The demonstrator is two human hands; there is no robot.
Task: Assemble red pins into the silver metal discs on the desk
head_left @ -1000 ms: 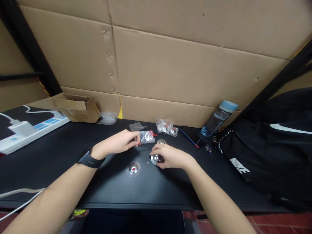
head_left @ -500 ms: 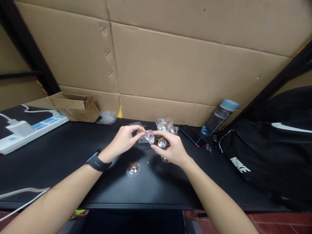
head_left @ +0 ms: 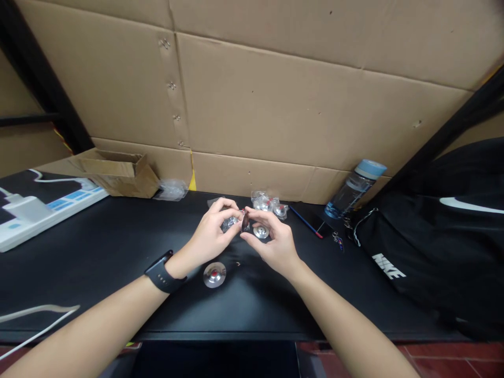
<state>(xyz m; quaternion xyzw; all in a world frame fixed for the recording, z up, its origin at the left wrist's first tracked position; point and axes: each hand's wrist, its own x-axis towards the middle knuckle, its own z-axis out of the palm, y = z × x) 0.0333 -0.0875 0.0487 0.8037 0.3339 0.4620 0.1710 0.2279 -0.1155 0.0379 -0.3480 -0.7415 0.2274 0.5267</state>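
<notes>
Between my two hands is a clear, round suction-cup-like disc (head_left: 244, 222) with a red piece at its top, seen nearly edge-on. My right hand (head_left: 273, 239) pinches it from the right, thumb below and fingers above. The closed fingers of my left hand (head_left: 218, 228) meet it from the left and partly cover it. A similar disc (head_left: 214, 274), with a silver dome and red centre, lies on the table below my left hand. Another silver disc (head_left: 261, 231) shows behind my right fingers. Beside the lower disc is a tiny piece (head_left: 238, 264).
Bagged silver-and-red discs (head_left: 263, 202) lie at the back, near a blue pen-like stick (head_left: 305, 221). A water bottle (head_left: 354, 189) and black bag (head_left: 417, 252) stand right. Left are a cardboard box (head_left: 126, 176), plastic bags (head_left: 172, 190) and a power strip (head_left: 59, 212).
My left hand has moved right and closer to my right hand, its fingers now on the disc. The disc has turned from facing me to nearly edge-on.
</notes>
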